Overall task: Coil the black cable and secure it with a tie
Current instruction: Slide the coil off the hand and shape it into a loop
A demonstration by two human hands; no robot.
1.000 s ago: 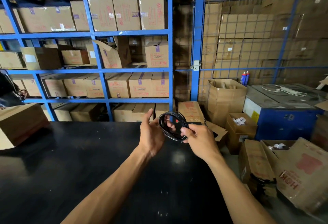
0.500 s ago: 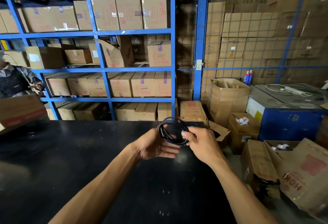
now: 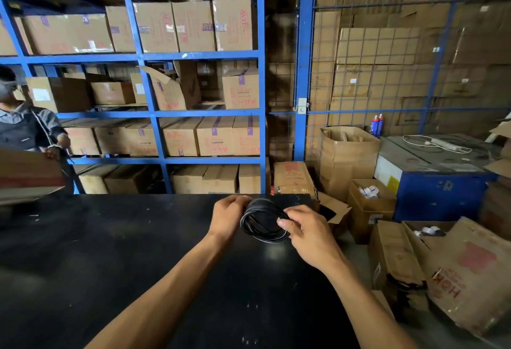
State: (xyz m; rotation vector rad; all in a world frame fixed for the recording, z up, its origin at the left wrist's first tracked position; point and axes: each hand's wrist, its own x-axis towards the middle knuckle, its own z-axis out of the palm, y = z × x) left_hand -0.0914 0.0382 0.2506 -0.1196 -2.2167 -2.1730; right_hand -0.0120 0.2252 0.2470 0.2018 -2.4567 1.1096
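The black cable (image 3: 258, 224) is wound into a small round coil held just above the far right part of the black table (image 3: 110, 252). My left hand (image 3: 228, 217) grips the coil's left and top side with curled fingers. My right hand (image 3: 307, 231) pinches its right side between thumb and fingers. No tie is visible; the coil's far side is hidden by my fingers.
Blue shelving (image 3: 154, 133) full of cardboard boxes stands behind the table. Open cardboard boxes (image 3: 370, 205) crowd the floor to the right, beside a blue machine (image 3: 437, 182). A person (image 3: 25, 130) stands at the far left behind a box (image 3: 27, 174).
My left hand went from open beside the coil to closed around its left side. Both hands and the coil dropped lower toward the table. The view shifted, bringing the person at left into sight.
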